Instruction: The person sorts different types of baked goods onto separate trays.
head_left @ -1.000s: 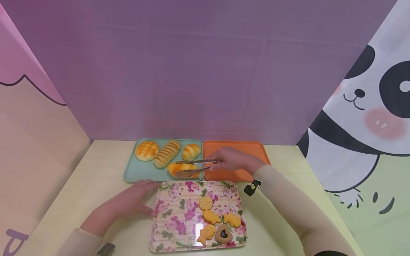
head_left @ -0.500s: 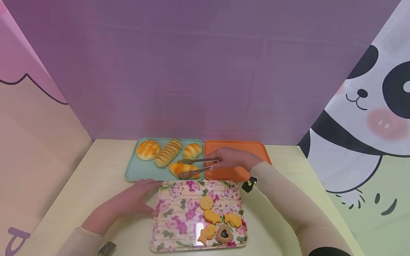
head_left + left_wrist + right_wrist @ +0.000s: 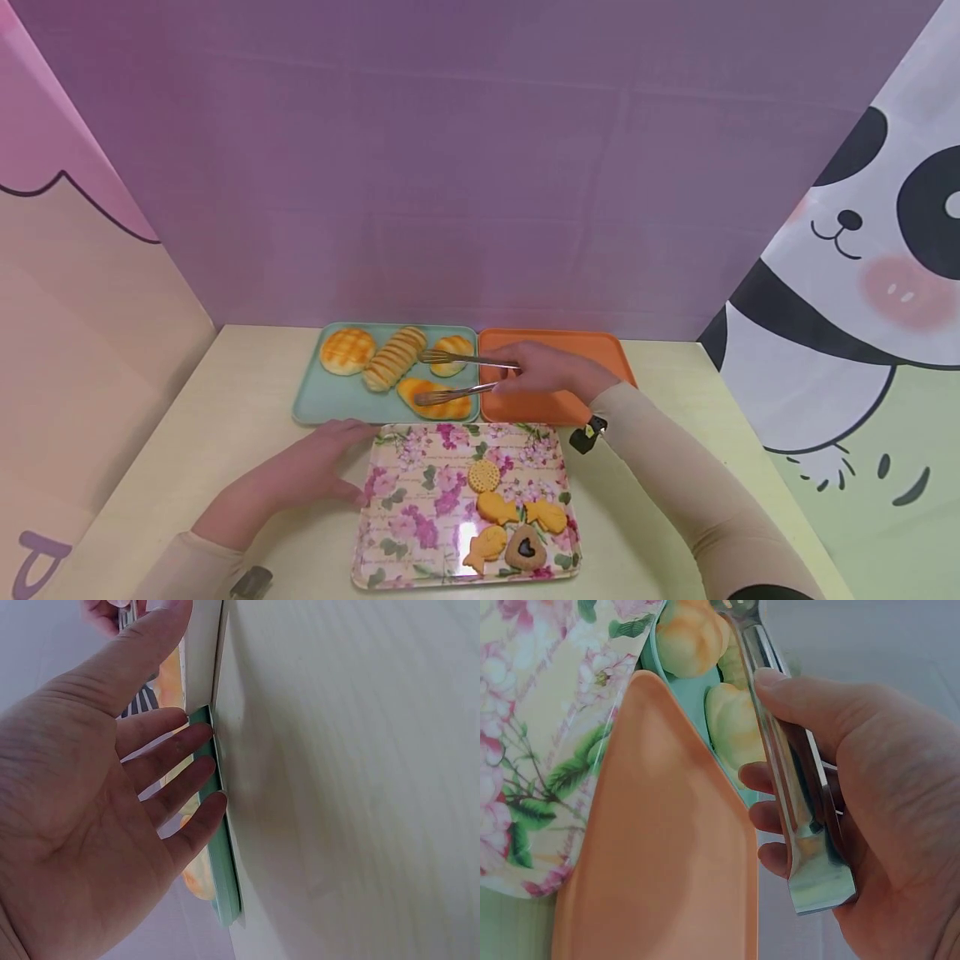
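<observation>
The right arm extends forward over an orange rectangular tray [image 3: 536, 407]. The right hand [image 3: 546, 367] pinches silver metal tongs [image 3: 459, 393] between thumb and curled fingers — legs parted, one over a golden oval bread roll [image 3: 448, 409], one across a small striped roll [image 3: 450, 369]. Both rolls lie in a pale-green rectangular tray [image 3: 330, 406]. The left hand [image 3: 324, 467] — fingers spread — is at a pink floral tray's [image 3: 408, 557] left rim; contact is unclear.

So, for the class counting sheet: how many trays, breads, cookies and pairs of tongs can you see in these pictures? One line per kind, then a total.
Trays: 3 (one green, one orange, one flowered)
Breads: 4
Cookies: 5 (three fish-shaped, one round, one with a dark heart)
Tongs: 1 pair
Total: 13
</observation>
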### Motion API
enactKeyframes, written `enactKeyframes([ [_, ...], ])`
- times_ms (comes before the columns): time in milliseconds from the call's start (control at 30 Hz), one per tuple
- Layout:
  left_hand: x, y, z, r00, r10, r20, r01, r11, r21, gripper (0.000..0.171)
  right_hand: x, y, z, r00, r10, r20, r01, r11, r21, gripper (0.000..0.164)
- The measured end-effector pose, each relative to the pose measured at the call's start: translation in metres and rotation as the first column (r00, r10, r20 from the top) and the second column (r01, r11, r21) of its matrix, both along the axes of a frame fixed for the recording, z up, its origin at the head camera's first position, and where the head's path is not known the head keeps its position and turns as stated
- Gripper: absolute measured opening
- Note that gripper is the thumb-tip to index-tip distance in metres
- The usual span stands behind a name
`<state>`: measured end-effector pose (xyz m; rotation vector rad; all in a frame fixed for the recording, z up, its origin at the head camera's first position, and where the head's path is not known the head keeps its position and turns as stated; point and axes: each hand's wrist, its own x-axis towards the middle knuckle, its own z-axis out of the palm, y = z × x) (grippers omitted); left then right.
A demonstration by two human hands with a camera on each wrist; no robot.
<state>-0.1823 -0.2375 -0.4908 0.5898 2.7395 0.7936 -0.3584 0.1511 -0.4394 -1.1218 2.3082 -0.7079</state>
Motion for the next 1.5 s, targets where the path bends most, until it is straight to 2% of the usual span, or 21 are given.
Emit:
enactKeyframes([
  [533,0.0,-0.001,0.001,1.0,0.008,0.013,-0.008,1.0,-0.002,0.102,0.014,0.019,-0.006,0.991,-0.031,-0.127,0.022,0.997,-0.077,0.059],
  [700,0.0,-0.001,0.0,1.0,0.01,0.01,-0.011,1.0,0.003,0.103,0.032,0.031,-0.005,0.987,-0.087,-0.134,0.074,0.993,-0.097,0.066],
  [933,-0.001,-0.003,-0.001,1.0,0.003,0.003,-0.003,1.0,0.002,0.103,0.063,0.054,-0.008,0.976,-0.074,-0.204,0.051,0.992,-0.116,0.063],
  [1200,0.0,-0.003,-0.001,1.0,-0.003,-0.009,0.003,1.0,0.004,0.101,0.091,0.078,-0.016,0.982,-0.055,-0.178,0.042,0.996,-0.076,0.061],
  [1367,-0.001,-0.003,-0.002,1.0,-0.005,-0.008,0.005,1.0,0.002,0.101,0.099,0.091,-0.016,0.987,-0.062,-0.151,0.058,0.998,-0.035,0.062],
  [1500,-0.002,-0.003,-0.001,1.0,-0.004,-0.002,0.004,1.0,0.0,0.102,0.101,0.1,-0.016,0.991,-0.062,-0.118,0.057,0.997,-0.045,0.062],
])
